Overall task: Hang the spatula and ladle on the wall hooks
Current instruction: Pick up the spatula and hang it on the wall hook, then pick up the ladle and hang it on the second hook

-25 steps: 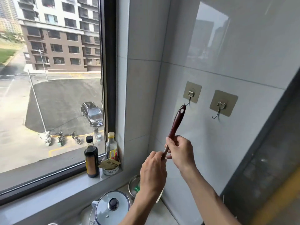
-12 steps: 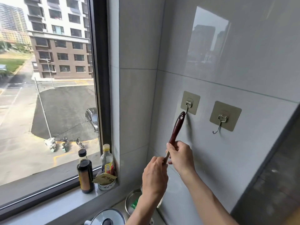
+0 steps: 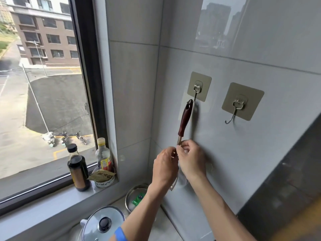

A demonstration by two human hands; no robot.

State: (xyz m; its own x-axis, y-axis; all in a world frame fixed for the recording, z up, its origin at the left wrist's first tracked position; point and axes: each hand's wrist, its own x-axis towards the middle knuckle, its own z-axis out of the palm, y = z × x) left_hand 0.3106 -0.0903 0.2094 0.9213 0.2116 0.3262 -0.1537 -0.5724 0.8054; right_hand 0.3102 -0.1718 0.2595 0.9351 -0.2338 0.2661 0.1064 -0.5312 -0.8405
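Note:
A utensil with a dark red-brown handle (image 3: 185, 118) stands almost upright against the grey tiled wall. Its handle tip, with a hanging hole, meets the left wall hook (image 3: 196, 91); the hook's end shows at the hole. My left hand (image 3: 165, 166) and my right hand (image 3: 192, 158) both pinch the metal shaft just below the handle. The utensil's metal head (image 3: 174, 184) peeks out below my hands, mostly hidden, so I cannot tell whether it is the spatula or the ladle. The right wall hook (image 3: 237, 107) carries nothing.
On the window sill (image 3: 52, 202) stand a dark sauce bottle (image 3: 78, 168), a clear bottle (image 3: 103, 154) and a small bowl (image 3: 104, 180). Below are a metal bowl (image 3: 137, 193) and a pot with a glass lid (image 3: 103, 223). A dark panel (image 3: 286, 180) lies to the right.
Both hands lifted the utensil up the wall until the handle tip reached the left hook. My hands slid down from the handle onto the metal shaft.

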